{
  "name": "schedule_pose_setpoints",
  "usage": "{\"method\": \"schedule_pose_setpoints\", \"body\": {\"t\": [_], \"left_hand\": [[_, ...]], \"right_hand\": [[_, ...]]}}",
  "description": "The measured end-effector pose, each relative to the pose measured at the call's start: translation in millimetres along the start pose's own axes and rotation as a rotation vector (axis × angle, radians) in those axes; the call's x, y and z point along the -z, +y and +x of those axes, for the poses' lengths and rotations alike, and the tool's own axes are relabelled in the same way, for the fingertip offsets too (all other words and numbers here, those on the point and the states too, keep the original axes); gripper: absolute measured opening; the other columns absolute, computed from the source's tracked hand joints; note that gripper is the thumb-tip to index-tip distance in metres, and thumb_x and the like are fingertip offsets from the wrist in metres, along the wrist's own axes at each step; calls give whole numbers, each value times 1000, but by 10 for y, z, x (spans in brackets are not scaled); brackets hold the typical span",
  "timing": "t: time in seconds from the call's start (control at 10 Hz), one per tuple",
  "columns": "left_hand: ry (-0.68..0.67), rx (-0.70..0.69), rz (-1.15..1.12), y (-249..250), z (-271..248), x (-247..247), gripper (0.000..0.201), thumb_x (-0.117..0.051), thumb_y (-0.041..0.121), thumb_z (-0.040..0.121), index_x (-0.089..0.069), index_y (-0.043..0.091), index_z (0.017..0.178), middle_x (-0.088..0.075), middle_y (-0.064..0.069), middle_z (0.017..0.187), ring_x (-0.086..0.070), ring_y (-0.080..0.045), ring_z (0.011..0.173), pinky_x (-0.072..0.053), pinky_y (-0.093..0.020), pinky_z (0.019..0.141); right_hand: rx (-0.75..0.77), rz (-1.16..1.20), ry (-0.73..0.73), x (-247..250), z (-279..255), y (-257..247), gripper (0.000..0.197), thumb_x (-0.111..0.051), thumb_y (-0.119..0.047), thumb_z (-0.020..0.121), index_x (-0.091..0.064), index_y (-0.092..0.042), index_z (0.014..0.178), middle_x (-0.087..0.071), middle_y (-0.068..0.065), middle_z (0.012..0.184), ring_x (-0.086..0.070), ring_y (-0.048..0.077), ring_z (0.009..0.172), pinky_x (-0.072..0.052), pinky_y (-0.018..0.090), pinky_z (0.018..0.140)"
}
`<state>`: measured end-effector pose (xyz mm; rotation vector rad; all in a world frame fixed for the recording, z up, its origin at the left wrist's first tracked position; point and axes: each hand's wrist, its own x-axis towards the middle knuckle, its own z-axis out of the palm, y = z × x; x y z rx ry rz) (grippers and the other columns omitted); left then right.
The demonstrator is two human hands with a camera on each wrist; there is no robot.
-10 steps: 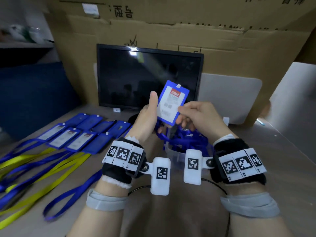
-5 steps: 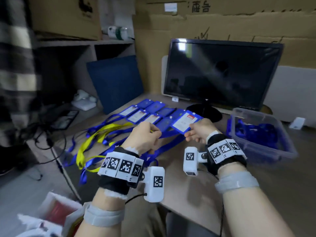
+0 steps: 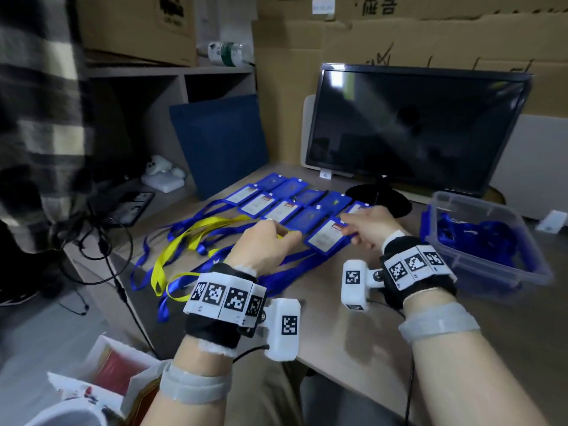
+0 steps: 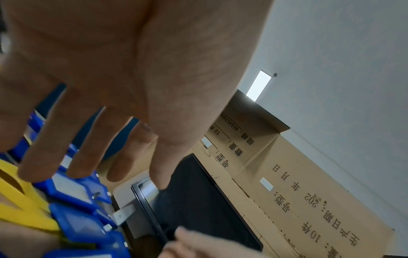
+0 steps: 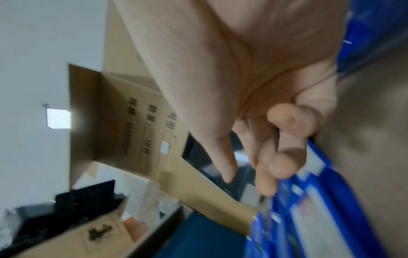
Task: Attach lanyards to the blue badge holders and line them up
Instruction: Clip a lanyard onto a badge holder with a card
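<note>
A blue badge holder (image 3: pixel 327 238) with a white card lies low over the table at the right end of the near row. My right hand (image 3: pixel 356 226) pinches its top right corner, thumb above and curled fingers (image 5: pixel 284 164) below. My left hand (image 3: pixel 278 238) reaches toward the holder's left edge with straight fingers (image 4: pixel 88 153) and holds nothing. Two rows of blue badge holders (image 3: pixel 276 201) lie side by side beyond the hands. Their blue and yellow lanyards (image 3: pixel 190 241) trail toward the table's left edge. More holders (image 4: pixel 75 190) show below the left palm.
A clear plastic bin (image 3: pixel 534 272) of blue lanyards stands at the right. A dark monitor (image 3: pixel 415 127) and its round base (image 3: pixel 396 201) sit behind the rows. Cardboard boxes (image 3: pixel 445 38) line the back wall. A person in a plaid garment (image 3: pixel 37 103) stands left, beyond the table edge (image 3: pixel 123 269).
The badge holder was held up before the monitor; both hands have brought it down to the right end of the near row. The left hand has let go and straightened its fingers.
</note>
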<state>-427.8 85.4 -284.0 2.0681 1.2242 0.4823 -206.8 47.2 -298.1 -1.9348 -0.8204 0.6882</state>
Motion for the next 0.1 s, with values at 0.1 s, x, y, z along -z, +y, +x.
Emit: {"method": "schedule_pose_setpoints", "body": {"t": [0.1], "left_hand": [[-11, -22, -97, 196, 137, -156, 38, -59, 47, 95, -66, 17, 117, -70, 0, 110, -64, -18, 105, -49, -33, 93]], "right_hand": [[285, 103, 38, 333, -262, -335, 24, -63, -19, 96, -67, -5, 115, -70, 1, 76, -50, 8, 44, -29, 15, 34]]}}
